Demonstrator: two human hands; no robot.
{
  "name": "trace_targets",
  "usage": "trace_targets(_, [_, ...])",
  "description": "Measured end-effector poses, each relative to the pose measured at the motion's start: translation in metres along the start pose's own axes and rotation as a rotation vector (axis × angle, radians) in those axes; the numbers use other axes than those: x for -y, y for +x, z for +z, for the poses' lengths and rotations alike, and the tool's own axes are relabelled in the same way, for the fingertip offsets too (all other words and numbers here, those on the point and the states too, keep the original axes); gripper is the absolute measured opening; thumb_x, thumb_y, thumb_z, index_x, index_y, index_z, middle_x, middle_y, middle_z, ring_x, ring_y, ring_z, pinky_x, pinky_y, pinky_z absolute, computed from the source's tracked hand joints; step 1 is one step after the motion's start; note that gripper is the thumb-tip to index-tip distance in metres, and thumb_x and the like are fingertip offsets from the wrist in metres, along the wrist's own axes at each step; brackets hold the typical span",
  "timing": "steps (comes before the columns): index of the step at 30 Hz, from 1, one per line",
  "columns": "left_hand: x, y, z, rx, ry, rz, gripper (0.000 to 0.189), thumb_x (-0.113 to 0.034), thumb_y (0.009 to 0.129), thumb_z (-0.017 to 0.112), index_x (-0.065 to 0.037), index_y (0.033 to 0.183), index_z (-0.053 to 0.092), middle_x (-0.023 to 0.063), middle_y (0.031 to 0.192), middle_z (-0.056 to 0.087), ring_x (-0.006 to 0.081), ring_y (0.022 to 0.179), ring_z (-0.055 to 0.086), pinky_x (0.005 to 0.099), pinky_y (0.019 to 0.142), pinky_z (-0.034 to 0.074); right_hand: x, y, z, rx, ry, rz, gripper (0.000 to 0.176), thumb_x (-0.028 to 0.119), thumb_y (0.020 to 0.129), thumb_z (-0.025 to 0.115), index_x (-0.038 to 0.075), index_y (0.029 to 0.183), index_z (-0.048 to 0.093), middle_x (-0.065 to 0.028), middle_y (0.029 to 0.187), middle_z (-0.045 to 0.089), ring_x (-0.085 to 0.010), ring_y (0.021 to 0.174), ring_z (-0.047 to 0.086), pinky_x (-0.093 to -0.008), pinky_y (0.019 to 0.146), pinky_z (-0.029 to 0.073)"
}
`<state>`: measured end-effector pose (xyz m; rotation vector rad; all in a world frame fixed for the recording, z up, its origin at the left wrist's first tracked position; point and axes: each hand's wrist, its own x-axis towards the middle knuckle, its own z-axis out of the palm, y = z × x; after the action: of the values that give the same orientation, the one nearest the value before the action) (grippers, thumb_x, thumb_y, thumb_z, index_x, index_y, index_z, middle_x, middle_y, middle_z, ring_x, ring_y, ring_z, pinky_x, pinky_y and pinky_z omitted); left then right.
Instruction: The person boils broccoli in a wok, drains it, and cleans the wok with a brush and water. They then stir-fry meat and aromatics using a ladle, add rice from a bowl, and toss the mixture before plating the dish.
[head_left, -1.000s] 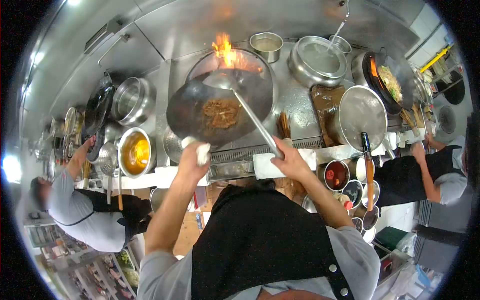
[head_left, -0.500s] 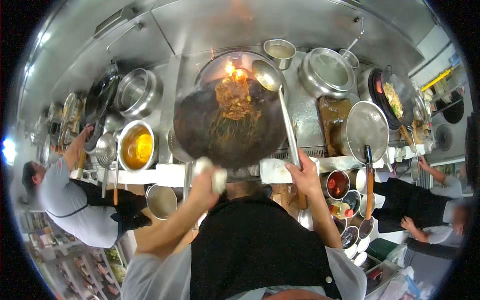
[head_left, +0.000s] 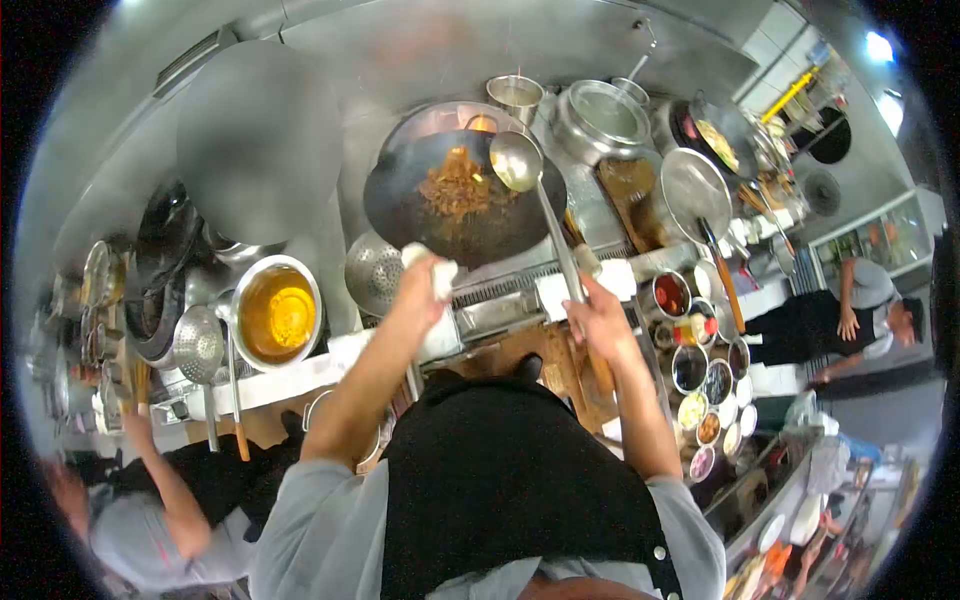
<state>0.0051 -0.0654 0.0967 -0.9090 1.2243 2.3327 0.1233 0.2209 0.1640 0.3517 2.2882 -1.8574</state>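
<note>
Nearest: black apron (head_left: 520,480). Next, right hand (head_left: 602,322) clamped round handle of ladle (head_left: 561,240), with bowl end hung over far right part of wok (head_left: 400,200). Roughly level with this, left hand (head_left: 418,298) clenched on folded white cloth (head_left: 441,275) at near-left rim of wok; as for any hold on rim itself under cloth, cannot tell, too well covered. To right: red sauce (head_left: 672,293) and red-capped bottle (head_left: 692,330). To left: basin (head_left: 278,262) of yellow liquid (head_left: 290,322), then strainer (head_left: 365,275) just beside wok. Further: brown food (head_left: 455,190) heaped near middle of wok. Small orange flame (head_left: 480,123) at far edge. Beyond, to right: steel pot (head_left: 577,140), then second wok (head_left: 738,128).

Risks, judged, near to far: burnt fingers or tipped wok, from cloth slipping or bunching thin; splashed yellow liquid, from left forearm swinging into basin; brown food thrown over rim, from too sharp a jerk or a knock by ladle; scorching, from heat on an unmoved heap; flare-up, from fat spilling toward flame.

Writing: none legible. On bottle, too small to read; no brand made out.
</note>
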Motion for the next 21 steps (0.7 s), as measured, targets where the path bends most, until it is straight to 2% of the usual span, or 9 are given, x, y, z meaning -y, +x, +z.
trace_targets(1, [-0.009,0.027,-0.011,0.167,-0.008,-0.073,0.010,-0.020,0.092,0.063,-0.011,0.089,0.065,0.0062,0.077,0.066,0.0211,0.061,0.058,0.0313,0.051,0.041,0.005,0.005,0.005,-0.035,-0.022,-0.004,0.065,0.013,0.096,0.066,0.003,0.157,0.046,0.0008,0.070,0.057,-0.0098,0.053,0.052,-0.0281,0.049,0.043])
trace_targets(3, [-0.017,0.022,-0.018,0.256,0.062,-0.118,0.007,-0.017,0.093,0.064,-0.011,0.093,0.067,0.0049,0.079,0.067,0.0172,0.079,0.067,0.0391,0.071,0.055,0.008,0.016,0.007,-0.065,-0.063,-0.022,0.068,0.013,0.096,0.065,0.000,0.159,0.042,-0.0002,0.071,0.059,-0.0104,0.053,0.054,-0.0291,0.050,0.045])
trace_targets(7, [0.013,-0.053,-0.033,0.187,0.189,0.068,0.007,-0.013,0.096,0.062,-0.007,0.098,0.066,0.0089,0.089,0.069,0.0219,0.079,0.068,0.0386,0.066,0.058,0.026,-0.040,0.024,-0.263,-0.192,-0.038,0.069,0.012,0.096,0.064,-0.005,0.159,0.039,-0.0026,0.074,0.063,-0.0118,0.056,0.056,-0.0310,0.052,0.048])
trace_targets(10, [0.055,-0.115,-0.066,0.183,0.104,0.123,0.014,0.000,0.085,0.069,-0.003,0.099,0.065,0.0081,0.085,0.068,0.0225,0.069,0.069,0.0391,0.057,0.057,-0.050,-0.072,0.032,-0.408,-0.581,-0.500,0.066,0.009,0.098,0.061,0.000,0.160,0.040,-0.0034,0.078,0.062,-0.0105,0.055,0.054,-0.0299,0.050,0.045])
trace_targets(12, [0.081,-0.110,-0.088,0.232,0.131,0.053,0.013,-0.001,0.085,0.068,-0.004,0.097,0.064,0.0079,0.083,0.067,0.0223,0.068,0.068,0.0374,0.057,0.056,-0.045,-0.112,0.062,-0.359,-0.315,-0.247,0.066,0.008,0.099,0.061,0.005,0.161,0.042,-0.0022,0.078,0.061,-0.0094,0.054,0.053,-0.0289,0.050,0.044])
trace_targets(13, [0.081,-0.099,-0.096,0.218,0.224,-0.022,0.011,-0.001,0.085,0.068,-0.004,0.096,0.065,0.0076,0.081,0.067,0.0222,0.067,0.068,0.0365,0.057,0.055,-0.013,-0.130,0.096,-0.258,0.102,0.164,0.065,0.009,0.099,0.063,0.006,0.161,0.043,-0.0017,0.079,0.061,-0.0095,0.056,0.053,-0.0289,0.051,0.044])
trace_targets(15, [0.067,-0.089,-0.090,0.286,0.187,-0.163,0.007,-0.006,0.087,0.068,-0.003,0.092,0.065,0.0077,0.075,0.067,0.0207,0.063,0.067,0.0356,0.052,0.053,-0.032,-0.141,0.117,-0.115,0.497,0.388,0.064,0.014,0.102,0.066,0.016,0.161,0.043,0.0013,0.078,0.054,-0.0102,0.058,0.050,-0.0268,0.051,0.040])
trace_targets(17, [0.063,-0.116,-0.104,0.294,0.348,-0.132,0.007,-0.004,0.086,0.069,-0.005,0.089,0.063,0.0068,0.073,0.065,0.0194,0.060,0.066,0.0348,0.050,0.052,-0.031,-0.173,0.129,0.041,1.172,0.461,0.062,0.017,0.104,0.063,0.019,0.161,0.040,0.0016,0.081,0.055,-0.0090,0.060,0.050,-0.0254,0.048,0.039])
trace_targets(21, [0.106,-0.158,-0.152,0.333,0.482,-0.169,0.010,-0.001,0.082,0.068,-0.002,0.092,0.065,0.0079,0.079,0.068,0.0195,0.063,0.067,0.0342,0.055,0.054,-0.076,-0.264,0.118,0.059,1.463,0.440,0.055,0.016,0.107,0.057,0.022,0.158,0.039,0.0010,0.082,0.052,-0.0098,0.056,0.045,-0.0253,0.046,0.035])
